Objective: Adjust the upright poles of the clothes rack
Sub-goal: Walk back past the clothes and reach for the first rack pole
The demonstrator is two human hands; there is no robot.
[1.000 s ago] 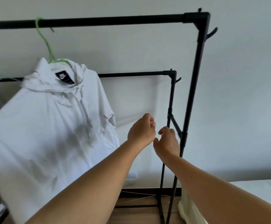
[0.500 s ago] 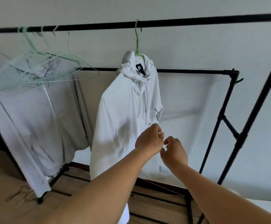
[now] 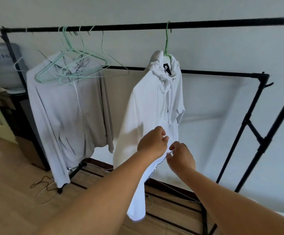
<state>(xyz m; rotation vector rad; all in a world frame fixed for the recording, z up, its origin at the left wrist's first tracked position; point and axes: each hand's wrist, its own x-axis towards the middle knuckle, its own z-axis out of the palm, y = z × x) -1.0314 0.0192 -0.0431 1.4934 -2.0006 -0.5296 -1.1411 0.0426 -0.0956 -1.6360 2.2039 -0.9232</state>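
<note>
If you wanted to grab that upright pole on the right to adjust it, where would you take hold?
Probably on the bare shaft of the front right pole, just above the joint where the slanted brace meets it. Come from the front, fingers wrapped round: the tube is thin and round, nothing hangs there, and the white hoodie is well to the left.

Black clothes rack (image 3: 197, 71); white hoodie (image 3: 156, 102) with black neck label, green hanger (image 3: 167, 43); grey zip hoodie (image 3: 66, 107); mint wire hangers (image 3: 73, 65); tan wood floor (image 3: 10, 192).

Plain pale wall (image 3: 222, 11), wood floor (image 3: 10, 192) (loose cords (image 3: 43, 182) on it), dark cabinet (image 3: 19, 116) at L.
</note>
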